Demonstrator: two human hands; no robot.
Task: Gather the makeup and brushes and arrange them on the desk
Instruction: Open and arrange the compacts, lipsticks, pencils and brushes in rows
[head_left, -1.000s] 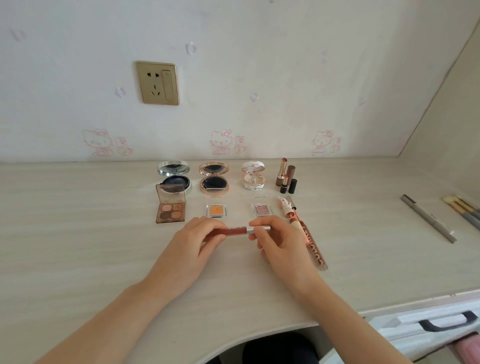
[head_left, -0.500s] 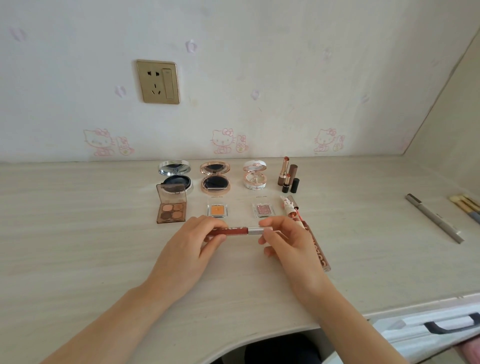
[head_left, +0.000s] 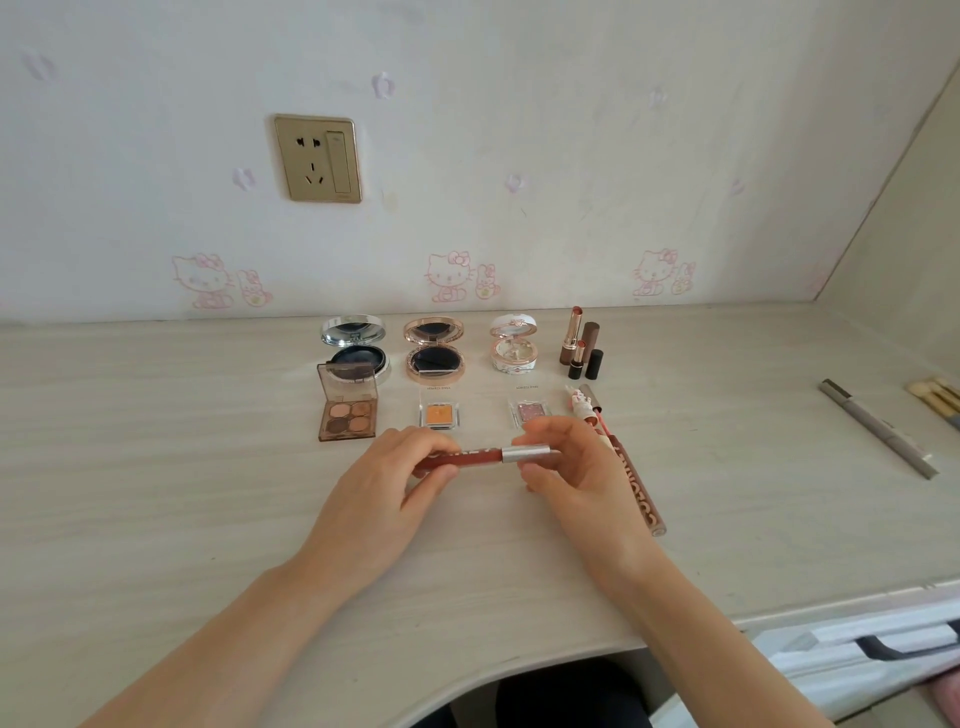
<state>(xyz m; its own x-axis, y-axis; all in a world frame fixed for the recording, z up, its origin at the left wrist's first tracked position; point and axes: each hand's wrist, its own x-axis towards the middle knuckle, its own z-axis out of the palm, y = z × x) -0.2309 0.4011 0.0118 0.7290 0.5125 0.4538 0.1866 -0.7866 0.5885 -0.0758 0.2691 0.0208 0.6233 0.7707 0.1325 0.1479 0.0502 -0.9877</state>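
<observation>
Lip gloss (head_left: 480, 457) is gripped level by left hand (head_left: 379, 499) and right hand (head_left: 582, 483); its ends are hidden by fingers. Brushes (head_left: 935, 397) at three o'clock are cut off.

Large raised letters run down the brown lip gloss tube (head_left: 638, 488) at four o'clock, too blurred to read.

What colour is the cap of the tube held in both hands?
Silver, on the lip gloss tube; its body is reddish-brown. Seen in the head view.
</observation>
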